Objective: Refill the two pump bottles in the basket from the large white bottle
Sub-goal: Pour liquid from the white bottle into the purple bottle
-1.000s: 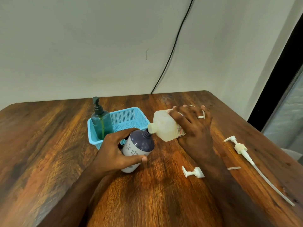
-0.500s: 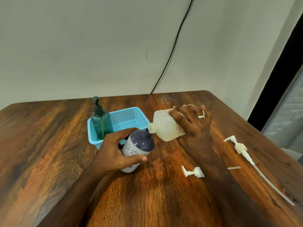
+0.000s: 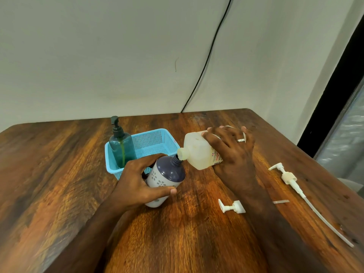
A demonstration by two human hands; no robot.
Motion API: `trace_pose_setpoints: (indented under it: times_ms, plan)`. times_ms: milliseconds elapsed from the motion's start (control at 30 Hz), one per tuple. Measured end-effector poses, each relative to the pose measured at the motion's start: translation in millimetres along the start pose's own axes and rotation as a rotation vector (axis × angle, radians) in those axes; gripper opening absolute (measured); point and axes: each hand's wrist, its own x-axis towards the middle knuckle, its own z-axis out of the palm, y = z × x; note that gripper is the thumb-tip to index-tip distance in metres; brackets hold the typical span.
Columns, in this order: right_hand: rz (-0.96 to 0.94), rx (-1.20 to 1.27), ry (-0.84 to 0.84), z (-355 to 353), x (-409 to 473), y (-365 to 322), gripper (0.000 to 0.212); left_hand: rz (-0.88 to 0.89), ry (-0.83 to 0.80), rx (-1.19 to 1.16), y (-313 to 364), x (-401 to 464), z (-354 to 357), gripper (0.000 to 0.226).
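My left hand point(image 3: 137, 184) grips a white and dark purple bottle point(image 3: 167, 178) with flower marks, tilted, its open neck pointing up to the right. My right hand point(image 3: 232, 152) holds the large white bottle point(image 3: 197, 152) tipped on its side, its spout touching the purple bottle's neck. A teal pump bottle point(image 3: 121, 146) stands upright in the left end of the blue basket point(image 3: 149, 142), just behind my left hand.
A small white pump head point(image 3: 232, 206) lies on the wooden table point(image 3: 187, 233) in front of my right forearm. A long white pump with its tube point(image 3: 295, 186) lies at the right. A black cable point(image 3: 206, 66) runs down the wall.
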Motion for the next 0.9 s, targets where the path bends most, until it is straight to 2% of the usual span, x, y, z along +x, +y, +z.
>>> trace_pose_setpoints:
  times_ms: [900]
  plan:
    - [0.015, 0.006, -0.010, -1.3, -0.8, -2.0, 0.082, 0.007, 0.004, -0.012, 1.7, 0.7, 0.8, 0.062]
